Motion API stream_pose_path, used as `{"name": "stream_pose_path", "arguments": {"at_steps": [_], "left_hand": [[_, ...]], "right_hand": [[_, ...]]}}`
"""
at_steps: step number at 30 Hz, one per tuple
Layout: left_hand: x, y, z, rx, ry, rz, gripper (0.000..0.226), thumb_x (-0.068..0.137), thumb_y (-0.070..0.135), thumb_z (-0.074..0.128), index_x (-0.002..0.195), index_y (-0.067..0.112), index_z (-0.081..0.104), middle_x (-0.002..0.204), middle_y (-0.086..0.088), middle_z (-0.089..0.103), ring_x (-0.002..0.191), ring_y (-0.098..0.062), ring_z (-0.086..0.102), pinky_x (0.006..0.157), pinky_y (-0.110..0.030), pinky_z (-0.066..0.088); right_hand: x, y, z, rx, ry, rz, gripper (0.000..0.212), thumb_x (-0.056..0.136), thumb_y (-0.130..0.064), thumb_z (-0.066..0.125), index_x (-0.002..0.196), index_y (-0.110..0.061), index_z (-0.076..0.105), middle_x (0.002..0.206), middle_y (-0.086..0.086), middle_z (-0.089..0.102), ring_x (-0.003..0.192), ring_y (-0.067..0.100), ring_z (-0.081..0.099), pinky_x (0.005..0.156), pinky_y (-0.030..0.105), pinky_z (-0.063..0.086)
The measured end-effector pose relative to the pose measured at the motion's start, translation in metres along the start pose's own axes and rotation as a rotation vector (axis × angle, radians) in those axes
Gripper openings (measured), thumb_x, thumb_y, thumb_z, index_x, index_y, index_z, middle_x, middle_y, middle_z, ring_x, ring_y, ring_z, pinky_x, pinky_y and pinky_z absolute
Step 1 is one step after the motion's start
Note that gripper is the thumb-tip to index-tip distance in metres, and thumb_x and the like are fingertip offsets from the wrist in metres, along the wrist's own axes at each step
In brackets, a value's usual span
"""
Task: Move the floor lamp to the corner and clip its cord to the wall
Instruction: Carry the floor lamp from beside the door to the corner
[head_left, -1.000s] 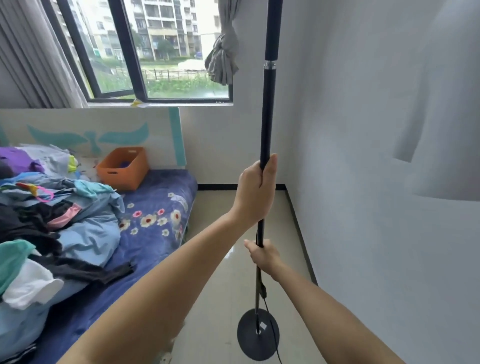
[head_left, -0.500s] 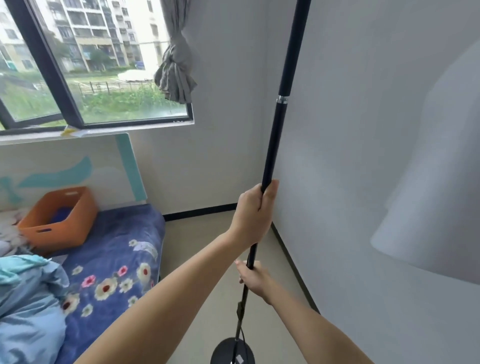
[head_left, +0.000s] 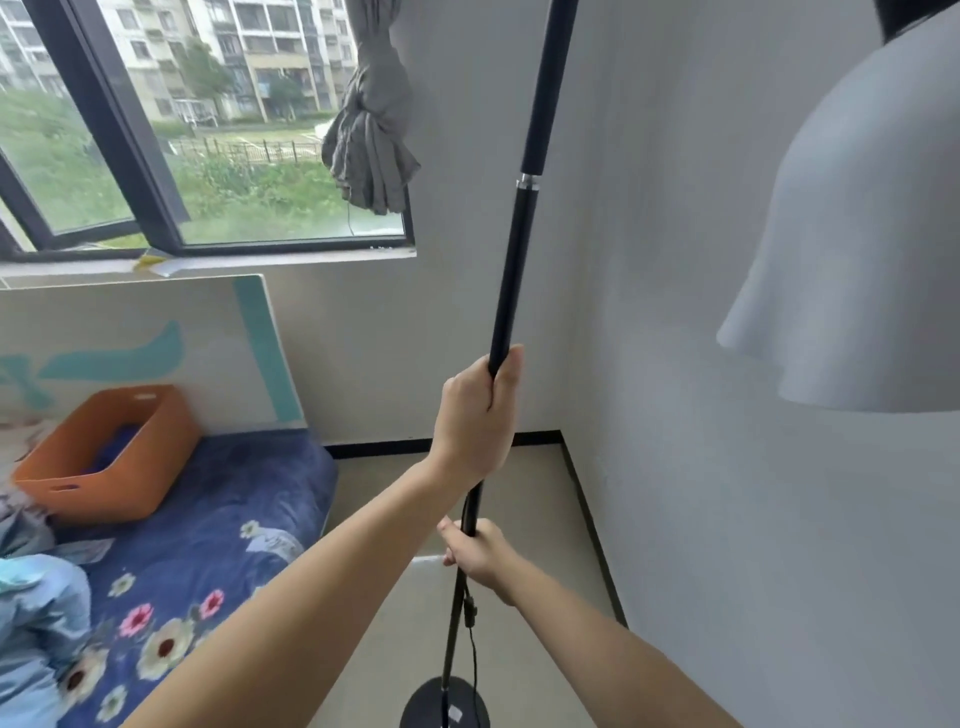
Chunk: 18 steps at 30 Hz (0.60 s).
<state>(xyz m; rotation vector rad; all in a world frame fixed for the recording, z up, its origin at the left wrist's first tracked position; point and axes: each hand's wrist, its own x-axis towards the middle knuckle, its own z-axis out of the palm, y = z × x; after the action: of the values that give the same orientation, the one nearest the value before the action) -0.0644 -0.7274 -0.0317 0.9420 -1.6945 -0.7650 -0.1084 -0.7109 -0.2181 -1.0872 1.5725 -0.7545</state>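
Observation:
The floor lamp's black pole leans slightly, top to the right, in the middle of the view. My left hand is wrapped around the pole at mid height. Below it my right hand grips the pole lower down. The round black base shows at the bottom edge above the beige floor. A thin black cord with a small switch hangs along the lower pole. The white lampshade fills the upper right. The room corner lies just behind the pole.
A bed with a blue flowered cover runs along the left, with an orange bin on it and a white headboard behind. A window and a knotted grey curtain sit above. The grey wall stands close on the right.
The view has swung right and up, closer to the corner; the clothes pile has left the view. The pole now leans and its base sits at the bottom edge. Both hands keep their grips.

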Motion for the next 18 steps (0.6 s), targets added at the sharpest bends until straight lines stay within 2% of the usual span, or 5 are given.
{"name": "stream_pose_path", "arguments": {"at_steps": [2,6,8,13,18], "left_hand": [[0.032,-0.020,0.003,0.003,0.036,-0.007,0.052,0.096,0.057,0.037,0.062,0.020,0.027,0.049,-0.001,0.036,0.047,-0.021,0.033,0.047,-0.050,0.037],[0.098,-0.070,0.007,-0.026,0.062,-0.031,0.053,0.095,0.059,0.037,0.062,0.018,0.029,0.049,-0.003,0.037,0.046,-0.030,0.035,0.047,-0.051,0.039],[0.135,-0.098,0.009,-0.059,0.047,-0.038,0.054,0.094,0.060,0.037,0.061,0.018,0.029,0.049,-0.003,0.037,0.046,-0.028,0.035,0.048,-0.052,0.039],[0.225,-0.147,0.014,-0.144,-0.067,-0.030,0.054,0.092,0.061,0.036,0.063,0.016,0.028,0.051,-0.005,0.037,0.048,-0.021,0.033,0.048,-0.051,0.038],[0.304,-0.168,0.030,-0.213,-0.200,0.017,0.055,0.091,0.061,0.036,0.065,0.013,0.028,0.053,-0.005,0.036,0.048,-0.021,0.032,0.046,-0.047,0.036]], "right_hand": [[0.035,-0.011,-0.008,-0.002,0.004,0.005,0.044,0.093,-0.056,0.047,0.080,-0.015,0.053,0.075,0.000,0.062,0.067,0.006,0.059,0.064,0.020,0.040],[0.112,-0.032,-0.021,-0.037,0.017,0.015,0.040,0.093,-0.054,0.048,0.080,-0.015,0.052,0.076,0.001,0.060,0.054,-0.004,0.058,0.059,0.017,0.040],[0.151,-0.043,-0.027,-0.049,0.056,0.026,0.040,0.093,-0.053,0.048,0.080,-0.015,0.052,0.076,0.001,0.058,0.046,-0.009,0.056,0.055,0.014,0.038],[0.238,-0.080,-0.045,-0.005,0.202,0.090,0.039,0.092,-0.056,0.048,0.083,-0.019,0.057,0.074,-0.003,0.064,0.062,0.000,0.061,0.060,0.018,0.040],[0.302,-0.120,-0.077,0.028,0.337,0.117,0.045,0.089,-0.056,0.049,0.075,-0.015,0.063,0.070,-0.008,0.069,0.067,0.003,0.060,0.061,0.018,0.040]]}}
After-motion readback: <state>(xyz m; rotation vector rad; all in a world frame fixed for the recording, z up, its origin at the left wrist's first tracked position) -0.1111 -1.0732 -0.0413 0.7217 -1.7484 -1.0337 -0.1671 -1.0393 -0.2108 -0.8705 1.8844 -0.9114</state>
